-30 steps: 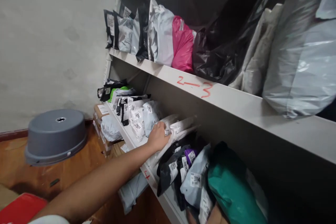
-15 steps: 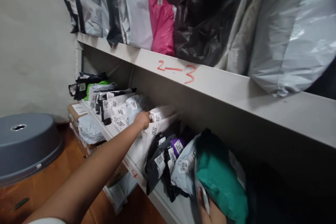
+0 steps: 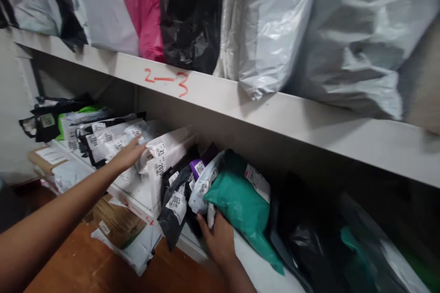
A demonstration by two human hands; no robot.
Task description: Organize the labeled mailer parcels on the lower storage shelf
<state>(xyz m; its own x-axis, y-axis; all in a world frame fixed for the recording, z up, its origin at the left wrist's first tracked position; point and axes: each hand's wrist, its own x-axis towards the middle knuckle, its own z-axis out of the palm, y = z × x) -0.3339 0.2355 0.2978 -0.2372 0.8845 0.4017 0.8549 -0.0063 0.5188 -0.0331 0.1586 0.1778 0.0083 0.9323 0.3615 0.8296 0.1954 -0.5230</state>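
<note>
My left hand (image 3: 132,153) reaches into the row of parcels on the lower shelf. Its fingers are stretched out beside a pale plastic parcel (image 3: 137,130) and touch the near edge of the white mailing bags (image 3: 161,165); its far fingertips are partly hidden. My right hand (image 3: 220,238) is at the shelf's front, thumb and fingers around the lower edge of a whitish mailing bag (image 3: 211,214). A green mailing bag (image 3: 240,187) leans just right of that hand. Left of it are a pale bag labelled 3014 (image 3: 202,187) and a dark bag labelled 0003 (image 3: 173,210).
Above runs a white shelf edge (image 3: 220,94) marked 2-3, with large grey, black and pink bags overhanging it. A cardboard box (image 3: 113,222) and a white parcel (image 3: 134,252) lie below on the brown floor. Dark bags (image 3: 302,247) stand at the right.
The view has swung right. My left hand has let go of the white mailing bag's edge and its fingers have straightened. My right hand has come further into view, beside the green bag.
</note>
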